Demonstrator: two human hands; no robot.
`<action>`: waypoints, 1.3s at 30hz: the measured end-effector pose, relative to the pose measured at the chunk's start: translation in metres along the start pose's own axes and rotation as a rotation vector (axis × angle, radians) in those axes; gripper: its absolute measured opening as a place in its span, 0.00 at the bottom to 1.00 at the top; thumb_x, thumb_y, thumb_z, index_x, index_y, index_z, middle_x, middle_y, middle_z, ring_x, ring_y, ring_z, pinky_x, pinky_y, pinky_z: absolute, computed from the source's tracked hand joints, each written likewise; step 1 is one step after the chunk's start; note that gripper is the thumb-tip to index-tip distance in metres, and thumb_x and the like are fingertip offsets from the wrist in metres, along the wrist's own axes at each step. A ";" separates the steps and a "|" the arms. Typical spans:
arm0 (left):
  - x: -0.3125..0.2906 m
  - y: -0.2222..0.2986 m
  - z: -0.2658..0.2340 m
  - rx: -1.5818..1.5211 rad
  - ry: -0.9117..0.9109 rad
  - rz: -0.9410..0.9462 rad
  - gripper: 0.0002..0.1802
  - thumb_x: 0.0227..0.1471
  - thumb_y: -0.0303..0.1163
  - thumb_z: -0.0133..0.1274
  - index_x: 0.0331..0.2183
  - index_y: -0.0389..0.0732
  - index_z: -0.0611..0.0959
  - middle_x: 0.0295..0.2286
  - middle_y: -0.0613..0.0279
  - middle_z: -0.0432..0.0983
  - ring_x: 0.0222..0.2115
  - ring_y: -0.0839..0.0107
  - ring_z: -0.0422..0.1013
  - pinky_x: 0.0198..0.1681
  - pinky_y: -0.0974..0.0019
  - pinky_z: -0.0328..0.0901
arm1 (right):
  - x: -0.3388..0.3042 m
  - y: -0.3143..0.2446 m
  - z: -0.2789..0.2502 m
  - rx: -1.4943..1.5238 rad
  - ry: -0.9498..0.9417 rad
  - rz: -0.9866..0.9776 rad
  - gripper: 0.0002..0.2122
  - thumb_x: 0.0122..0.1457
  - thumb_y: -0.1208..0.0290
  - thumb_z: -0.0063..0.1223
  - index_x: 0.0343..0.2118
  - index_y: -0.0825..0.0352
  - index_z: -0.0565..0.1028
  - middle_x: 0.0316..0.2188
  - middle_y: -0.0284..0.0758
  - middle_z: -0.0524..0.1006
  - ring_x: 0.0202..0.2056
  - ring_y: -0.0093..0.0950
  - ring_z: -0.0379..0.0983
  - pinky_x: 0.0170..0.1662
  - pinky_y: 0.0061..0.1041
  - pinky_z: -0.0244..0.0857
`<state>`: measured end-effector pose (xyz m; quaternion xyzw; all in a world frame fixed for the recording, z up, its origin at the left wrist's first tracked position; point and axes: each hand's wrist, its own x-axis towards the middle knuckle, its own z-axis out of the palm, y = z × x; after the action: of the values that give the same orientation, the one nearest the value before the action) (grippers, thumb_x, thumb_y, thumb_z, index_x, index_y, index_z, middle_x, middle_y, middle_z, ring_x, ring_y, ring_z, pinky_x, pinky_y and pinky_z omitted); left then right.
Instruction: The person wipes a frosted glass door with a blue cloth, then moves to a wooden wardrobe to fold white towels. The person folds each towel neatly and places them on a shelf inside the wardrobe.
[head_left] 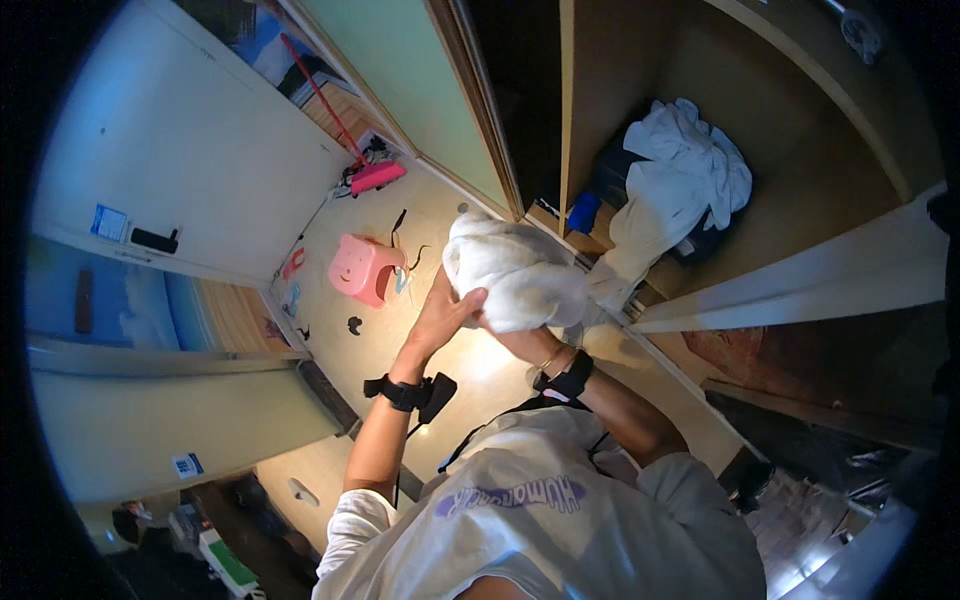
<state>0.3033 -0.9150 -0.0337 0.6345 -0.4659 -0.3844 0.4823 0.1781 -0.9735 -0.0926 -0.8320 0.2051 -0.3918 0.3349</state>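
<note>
A thick, soft-looking white cloth (pixel 515 270), folded into a bundle, is held in front of me between both hands. My left hand (pixel 445 315) grips its near left side, with the thumb lying over the cloth and the other fingers hidden behind it. From below, my right hand (pixel 525 345) supports the bundle, its fingers mostly covered by the cloth. Just right of the bundle, an open cabinet (pixel 800 130) contains a heap of crumpled white fabric (pixel 685 165) on dark items. A pale length of that fabric trails down toward the bundle.
On the floor to the left stands a pink stool (pixel 365 268) with cords around it. Behind it, a pink broom (pixel 378 177) leans near a white door (pixel 190 150). A blue item (pixel 583 213) sits at the cabinet's lower edge. An open cabinet door (pixel 800 275) juts out at right.
</note>
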 end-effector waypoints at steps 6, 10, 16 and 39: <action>0.007 -0.008 -0.016 -0.048 0.205 -0.092 0.15 0.47 0.26 0.50 0.40 0.34 0.73 0.34 0.64 0.73 0.35 0.77 0.66 0.39 0.74 0.61 | 0.000 -0.001 -0.017 0.178 -0.394 0.082 0.17 0.49 0.61 0.50 0.40 0.66 0.70 0.40 0.45 0.70 0.44 0.41 0.64 0.50 0.35 0.55; 0.016 0.006 -0.025 0.009 0.191 0.131 0.11 0.46 0.23 0.49 0.36 0.37 0.74 0.30 0.70 0.69 0.32 0.78 0.64 0.37 0.75 0.59 | -0.014 0.011 -0.030 0.161 -0.451 0.223 0.18 0.48 0.58 0.52 0.35 0.69 0.72 0.33 0.45 0.73 0.37 0.38 0.69 0.42 0.32 0.61; 0.009 0.041 -0.040 0.139 0.116 0.285 0.14 0.36 0.17 0.47 0.32 0.35 0.74 0.28 0.64 0.66 0.32 0.73 0.63 0.37 0.73 0.57 | 0.013 0.003 -0.087 0.296 -0.282 0.301 0.08 0.50 0.69 0.53 0.24 0.69 0.71 0.21 0.35 0.74 0.24 0.30 0.72 0.29 0.25 0.64; -0.002 0.076 -0.027 -0.093 0.347 0.239 0.16 0.40 0.17 0.43 0.36 0.35 0.73 0.32 0.65 0.67 0.35 0.76 0.62 0.41 0.74 0.55 | -0.001 0.018 -0.011 0.257 -0.425 0.288 0.20 0.46 0.58 0.54 0.33 0.73 0.69 0.32 0.51 0.72 0.37 0.43 0.69 0.38 0.35 0.64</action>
<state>0.3111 -0.9140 0.0462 0.6084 -0.4297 -0.2303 0.6262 0.1678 -0.9897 -0.1010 -0.8086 0.1953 -0.1799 0.5251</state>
